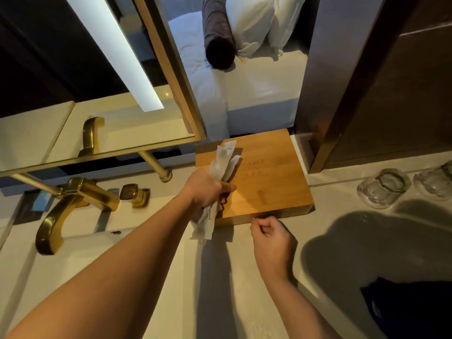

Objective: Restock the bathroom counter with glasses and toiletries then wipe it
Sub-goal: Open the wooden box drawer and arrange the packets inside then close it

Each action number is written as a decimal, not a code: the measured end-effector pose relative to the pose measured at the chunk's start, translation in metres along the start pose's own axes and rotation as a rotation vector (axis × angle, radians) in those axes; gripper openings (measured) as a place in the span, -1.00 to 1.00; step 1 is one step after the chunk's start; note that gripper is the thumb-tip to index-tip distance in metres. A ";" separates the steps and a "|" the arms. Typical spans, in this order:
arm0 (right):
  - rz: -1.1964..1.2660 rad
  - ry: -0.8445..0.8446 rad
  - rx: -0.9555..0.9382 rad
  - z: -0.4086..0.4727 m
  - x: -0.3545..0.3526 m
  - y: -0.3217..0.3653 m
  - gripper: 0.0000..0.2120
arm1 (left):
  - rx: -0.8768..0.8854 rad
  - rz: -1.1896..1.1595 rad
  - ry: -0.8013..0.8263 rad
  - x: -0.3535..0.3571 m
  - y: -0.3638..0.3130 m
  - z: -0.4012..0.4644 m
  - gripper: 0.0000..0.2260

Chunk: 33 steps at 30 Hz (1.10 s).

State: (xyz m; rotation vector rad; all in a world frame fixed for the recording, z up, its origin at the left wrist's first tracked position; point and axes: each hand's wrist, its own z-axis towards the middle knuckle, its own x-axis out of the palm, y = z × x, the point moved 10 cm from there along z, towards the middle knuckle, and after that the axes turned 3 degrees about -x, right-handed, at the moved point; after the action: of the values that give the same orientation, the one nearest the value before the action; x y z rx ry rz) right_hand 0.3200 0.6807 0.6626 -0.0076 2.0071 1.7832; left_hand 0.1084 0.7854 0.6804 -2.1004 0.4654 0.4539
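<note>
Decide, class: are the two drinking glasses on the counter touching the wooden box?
Apart. The head view shows the two glasses standing to the right of the wooden box, with a bare strip of counter between them.

Your left hand covers the middle of the white packets, so you cannot count them or read their print. The lettering on the wooden box is too faint to read. The right edge cuts off the farther glass. Your right hand's fingers curl under, hiding whatever they pinch.
</note>
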 end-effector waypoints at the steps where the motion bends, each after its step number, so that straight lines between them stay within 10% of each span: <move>1: -0.009 0.008 0.017 -0.001 0.001 -0.002 -0.86 | 0.008 -0.018 -0.012 0.000 0.003 -0.001 -0.76; 16: -0.002 0.043 0.027 -0.020 -0.014 -0.005 -0.87 | 0.044 0.004 -0.185 -0.002 0.006 -0.021 -0.82; 23: -0.003 0.082 0.072 -0.040 -0.021 -0.015 -0.82 | -0.056 -0.430 0.066 -0.003 0.016 -0.042 -0.86; 27: -0.052 0.123 0.069 -0.054 -0.026 -0.019 -0.81 | 0.150 0.036 -0.244 -0.019 0.007 -0.063 -0.91; 33: -0.060 0.127 0.038 -0.062 -0.035 -0.015 -0.74 | 0.437 0.651 -0.215 0.011 -0.013 -0.076 -0.60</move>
State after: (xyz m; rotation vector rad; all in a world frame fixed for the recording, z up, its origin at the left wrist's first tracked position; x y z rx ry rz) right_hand 0.3357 0.6100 0.6635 -0.1717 2.1058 1.7464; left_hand 0.1354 0.7264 0.7239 -1.4294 1.0233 0.8531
